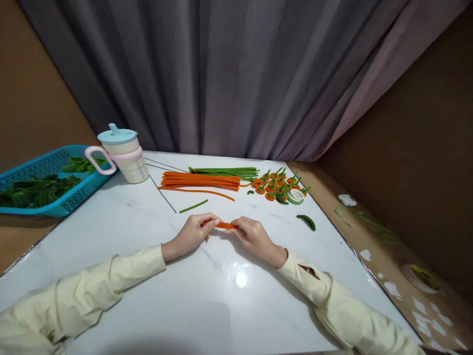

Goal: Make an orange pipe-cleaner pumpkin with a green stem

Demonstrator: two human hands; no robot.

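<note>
Pinching a short orange pipe cleaner [225, 225] from both ends, the left hand [190, 234] and the right hand [255, 237] meet near the middle of the white counter [229, 296], with both wrists resting on it. Each grip is pressed together on the stem: the left thumb and fingertips close over its left end and the right ones over its right end, so only a short middle stretch shows between them. Holding it at both ends probably gives each hand something to bend or turn against, and the resting wrists steady such fine work. Its long axis lies nearly level and runs left to right across the person's front, dipping slightly towards the right hand. The visible part looks kinked rather than straight, though it is too small to be sure. Supplies lie in a row beyond the hands, near but out of the way: an orange bundle [201, 181] with a green bundle [225, 171] just behind it, both laid left to right, then a cluster of small orange flowers [273, 185] on green stalks, with a tape roll [295, 196] at that cluster's near edge. A loose green piece [193, 206] lies between the orange bundle and the left hand. A lidded cup [123, 153] and a blue basket [79, 196] of leaves sit at the far left.
</note>
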